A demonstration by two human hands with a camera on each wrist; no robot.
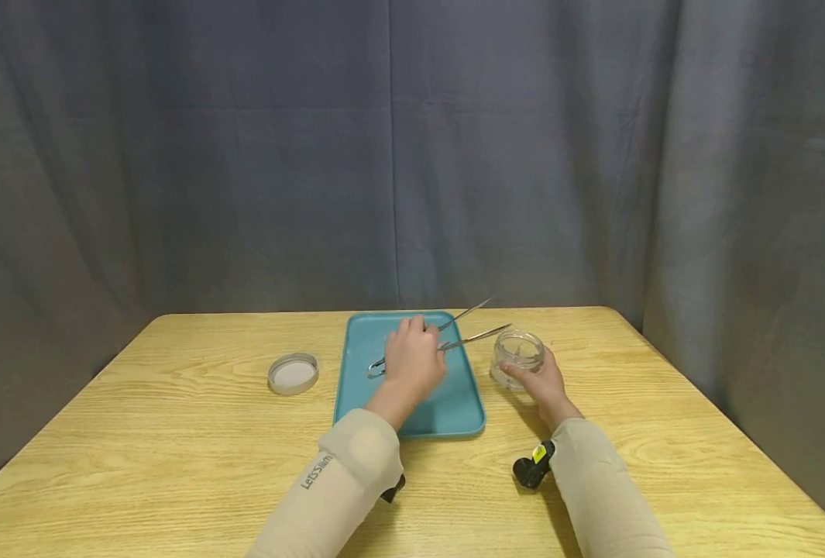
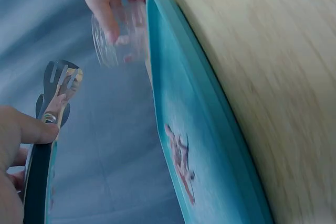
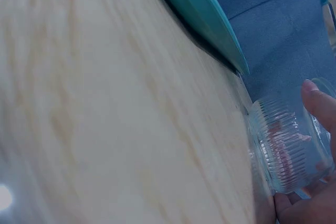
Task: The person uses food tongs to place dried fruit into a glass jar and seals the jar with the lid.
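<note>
Two slim steel tweezers (image 1: 454, 333) — left hand (image 1: 412, 360) fingers pinching them; right hand (image 1: 541, 381) fingers gripping a ribbed jar (image 1: 517, 356).

Right hand (image 3: 310, 203) wraps the ribbed clear glass jar (image 3: 286, 145) on the pale wooden table (image 3: 105, 108), teal tray's (image 3: 197, 9) edge just beside it, blue curtain (image 3: 278, 30) behind.

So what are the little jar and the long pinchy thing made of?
The jar looks like clear glass or maybe plastic: you see through it, and its neck has ridges. The tweezers look like shiny metal, silvery and reflective.
</note>
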